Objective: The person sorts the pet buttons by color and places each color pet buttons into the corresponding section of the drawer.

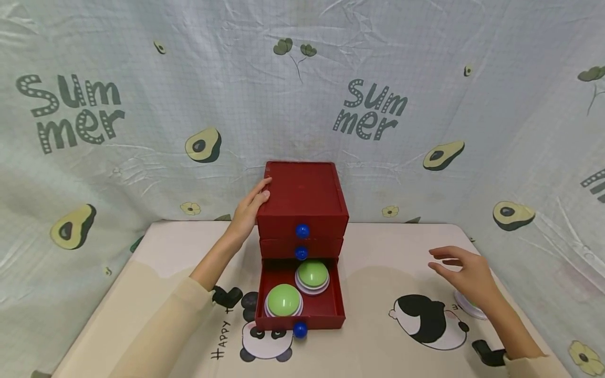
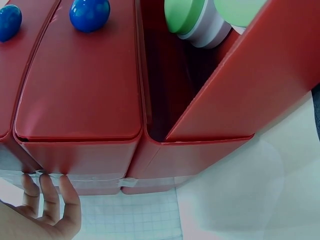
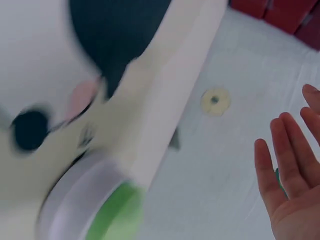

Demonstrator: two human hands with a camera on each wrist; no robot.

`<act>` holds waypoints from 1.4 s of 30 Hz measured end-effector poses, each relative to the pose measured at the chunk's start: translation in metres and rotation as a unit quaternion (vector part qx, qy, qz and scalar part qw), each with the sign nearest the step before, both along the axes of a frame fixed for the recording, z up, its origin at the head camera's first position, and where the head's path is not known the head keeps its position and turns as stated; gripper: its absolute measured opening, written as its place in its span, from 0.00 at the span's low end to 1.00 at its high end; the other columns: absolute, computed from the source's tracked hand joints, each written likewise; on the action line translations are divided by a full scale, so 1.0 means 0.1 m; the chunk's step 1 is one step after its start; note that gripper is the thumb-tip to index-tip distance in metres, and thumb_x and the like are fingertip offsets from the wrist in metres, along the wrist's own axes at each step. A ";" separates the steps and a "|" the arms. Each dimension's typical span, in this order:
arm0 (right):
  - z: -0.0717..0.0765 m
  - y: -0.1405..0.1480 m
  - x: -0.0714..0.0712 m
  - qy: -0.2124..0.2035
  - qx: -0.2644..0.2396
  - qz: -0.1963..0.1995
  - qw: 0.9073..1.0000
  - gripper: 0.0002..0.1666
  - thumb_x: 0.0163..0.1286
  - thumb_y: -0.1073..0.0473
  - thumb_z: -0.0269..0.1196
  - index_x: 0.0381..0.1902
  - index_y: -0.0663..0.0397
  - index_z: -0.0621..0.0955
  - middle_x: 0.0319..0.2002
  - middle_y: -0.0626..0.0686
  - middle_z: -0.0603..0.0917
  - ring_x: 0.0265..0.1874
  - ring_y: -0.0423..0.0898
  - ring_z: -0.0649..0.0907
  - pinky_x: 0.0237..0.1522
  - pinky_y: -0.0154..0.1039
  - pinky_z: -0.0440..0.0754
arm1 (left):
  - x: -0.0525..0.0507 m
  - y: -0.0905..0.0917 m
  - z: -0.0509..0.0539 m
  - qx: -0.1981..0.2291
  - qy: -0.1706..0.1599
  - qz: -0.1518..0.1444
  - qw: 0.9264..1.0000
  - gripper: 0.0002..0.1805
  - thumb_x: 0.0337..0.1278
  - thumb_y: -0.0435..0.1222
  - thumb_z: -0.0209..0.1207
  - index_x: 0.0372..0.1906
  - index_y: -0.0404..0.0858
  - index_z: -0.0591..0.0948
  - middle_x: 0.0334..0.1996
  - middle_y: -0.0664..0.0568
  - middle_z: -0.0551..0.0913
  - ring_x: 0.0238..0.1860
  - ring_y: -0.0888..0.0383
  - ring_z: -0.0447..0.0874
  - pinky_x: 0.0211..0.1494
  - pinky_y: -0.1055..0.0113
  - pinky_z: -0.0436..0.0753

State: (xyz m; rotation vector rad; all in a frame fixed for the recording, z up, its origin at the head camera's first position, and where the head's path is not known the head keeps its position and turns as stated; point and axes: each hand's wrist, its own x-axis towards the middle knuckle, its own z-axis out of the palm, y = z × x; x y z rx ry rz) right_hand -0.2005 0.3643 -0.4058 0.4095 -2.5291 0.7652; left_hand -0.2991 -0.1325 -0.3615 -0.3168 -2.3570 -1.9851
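A red three-drawer cabinet with blue round knobs stands at the table's back middle. Its bottom drawer is pulled out and carries two green domes on white bases, a front one and a rear one. My left hand rests against the cabinet's left side; the left wrist view shows its fingers touching the side wall by a strip of clear tape. My right hand hangs in the air at the right, fingers apart and holding nothing. Partly behind that forearm lies another green-domed white disc.
A pale tablecloth printed with a panda and a black-and-white animal covers the table. Behind the cabinet and along the sides hangs a light curtain with avocado prints, close to the table's back edge.
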 end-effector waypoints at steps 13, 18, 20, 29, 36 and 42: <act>-0.23 0.67 0.16 -0.116 0.124 -0.034 0.985 0.30 0.50 0.53 0.82 0.51 0.56 0.87 0.50 0.62 0.89 0.50 0.61 0.84 0.45 0.46 0.82 | 0.01 0.00 -0.01 0.000 0.006 0.001 1.000 0.30 0.77 0.53 0.46 0.80 0.61 0.64 0.81 0.51 0.60 0.75 0.42 0.64 0.73 0.40 0.70; -0.32 0.80 0.22 -0.124 0.157 -0.016 0.980 0.31 0.47 0.53 0.82 0.50 0.54 0.86 0.50 0.60 0.88 0.49 0.52 0.85 0.43 0.45 0.79 | 0.01 0.01 -0.02 -0.002 0.004 0.000 1.000 0.30 0.77 0.53 0.46 0.80 0.61 0.64 0.81 0.51 0.59 0.76 0.43 0.63 0.75 0.40 0.68; -0.37 0.84 0.22 -0.096 0.163 -0.010 0.982 0.29 0.44 0.56 0.82 0.47 0.52 0.87 0.47 0.57 0.89 0.45 0.39 0.83 0.40 0.38 0.77 | 0.00 0.01 -0.02 -0.004 0.004 0.000 1.000 0.30 0.77 0.54 0.46 0.79 0.61 0.64 0.81 0.51 0.59 0.77 0.43 0.63 0.75 0.41 0.68; -0.36 0.93 0.21 -0.135 0.170 -0.026 0.976 0.27 0.46 0.61 0.80 0.46 0.56 0.87 0.45 0.60 0.89 0.43 0.49 0.83 0.41 0.46 0.79 | 0.01 -0.01 -0.01 0.000 0.002 0.000 1.000 0.29 0.77 0.55 0.46 0.79 0.64 0.64 0.81 0.52 0.60 0.75 0.44 0.65 0.72 0.41 0.70; -0.29 0.96 0.23 -0.185 0.162 -0.049 0.968 0.28 0.49 0.57 0.81 0.49 0.58 0.86 0.46 0.64 0.88 0.40 0.54 0.83 0.39 0.48 0.79 | 0.00 -0.01 -0.01 -0.001 -0.002 -0.001 1.000 0.29 0.77 0.55 0.46 0.79 0.64 0.64 0.81 0.52 0.59 0.75 0.43 0.64 0.72 0.40 0.70; -0.29 0.96 0.23 -0.176 0.156 -0.051 0.970 0.28 0.47 0.57 0.81 0.48 0.58 0.86 0.46 0.65 0.88 0.42 0.59 0.85 0.39 0.48 0.80 | 0.01 0.00 -0.01 -0.001 -0.006 0.001 1.000 0.29 0.77 0.55 0.46 0.79 0.64 0.63 0.82 0.53 0.57 0.77 0.43 0.62 0.75 0.40 0.68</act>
